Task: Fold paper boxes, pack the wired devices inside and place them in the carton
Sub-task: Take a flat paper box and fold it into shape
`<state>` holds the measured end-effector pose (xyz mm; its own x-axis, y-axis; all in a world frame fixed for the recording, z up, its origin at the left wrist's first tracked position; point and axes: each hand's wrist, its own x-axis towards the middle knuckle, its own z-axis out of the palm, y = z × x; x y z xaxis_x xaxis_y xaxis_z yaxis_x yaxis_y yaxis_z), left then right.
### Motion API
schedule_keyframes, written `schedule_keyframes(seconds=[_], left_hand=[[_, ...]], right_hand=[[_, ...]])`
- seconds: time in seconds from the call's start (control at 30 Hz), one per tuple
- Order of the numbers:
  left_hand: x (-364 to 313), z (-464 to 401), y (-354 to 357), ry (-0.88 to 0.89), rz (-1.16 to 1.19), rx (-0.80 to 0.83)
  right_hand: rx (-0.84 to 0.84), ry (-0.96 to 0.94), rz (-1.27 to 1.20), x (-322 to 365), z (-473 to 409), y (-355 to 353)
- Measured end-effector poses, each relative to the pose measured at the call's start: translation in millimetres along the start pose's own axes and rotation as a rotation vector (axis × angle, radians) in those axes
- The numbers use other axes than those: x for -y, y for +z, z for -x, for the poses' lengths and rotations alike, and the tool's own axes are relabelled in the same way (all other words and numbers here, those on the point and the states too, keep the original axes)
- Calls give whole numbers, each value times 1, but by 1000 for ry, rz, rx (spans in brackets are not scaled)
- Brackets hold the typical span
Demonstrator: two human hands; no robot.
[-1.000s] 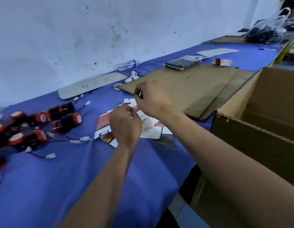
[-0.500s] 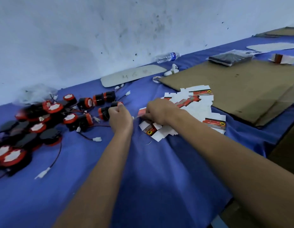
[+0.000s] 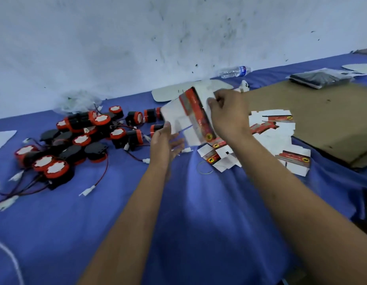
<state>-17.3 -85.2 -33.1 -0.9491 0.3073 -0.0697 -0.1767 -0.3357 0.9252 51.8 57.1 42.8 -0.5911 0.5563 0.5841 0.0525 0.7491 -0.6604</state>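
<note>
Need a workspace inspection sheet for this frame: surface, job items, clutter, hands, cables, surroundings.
Surface: blue cloth over the table, wrinkled at the right edge.
Job's things: one flat box blank lifted off the table; pile of flat blanks on the cloth to the right; heap of red-and-black wired devices to the left. Carton not in view.
Clutter: water bottle lying by the wall; brown cardboard sheet; dark packet; rubber band.
Hands: right hand pinches the blank's upper edge; left hand open, fingers against its lower edge.
Cables: red and black leads with white connectors trail loose over the cloth.
Surroundings: white, scuffed wall behind.
</note>
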Motion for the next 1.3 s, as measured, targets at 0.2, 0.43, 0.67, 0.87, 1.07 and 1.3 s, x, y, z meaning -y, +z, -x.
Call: schedule_keyframes(seconds=[0.2, 0.43, 0.67, 0.87, 1.07, 1.3], left_hand=[[-24, 27, -102, 164, -257, -277], [-49, 45, -195, 255, -665, -130], [-53, 45, -206, 220, -360, -149], [-52, 55, -196, 209, -439, 453], [-50, 61, -178, 376, -638, 382], [-36, 51, -174, 570, -740, 246]], right_hand=[[423, -14, 2, 23, 72, 70], [799, -552, 126, 54, 137, 132], [593, -172, -482, 56, 134, 127], [783, 556, -1094, 57, 126, 123], [1081, 645, -1174, 58, 129, 116], [1149, 693, -1141, 63, 135, 110]])
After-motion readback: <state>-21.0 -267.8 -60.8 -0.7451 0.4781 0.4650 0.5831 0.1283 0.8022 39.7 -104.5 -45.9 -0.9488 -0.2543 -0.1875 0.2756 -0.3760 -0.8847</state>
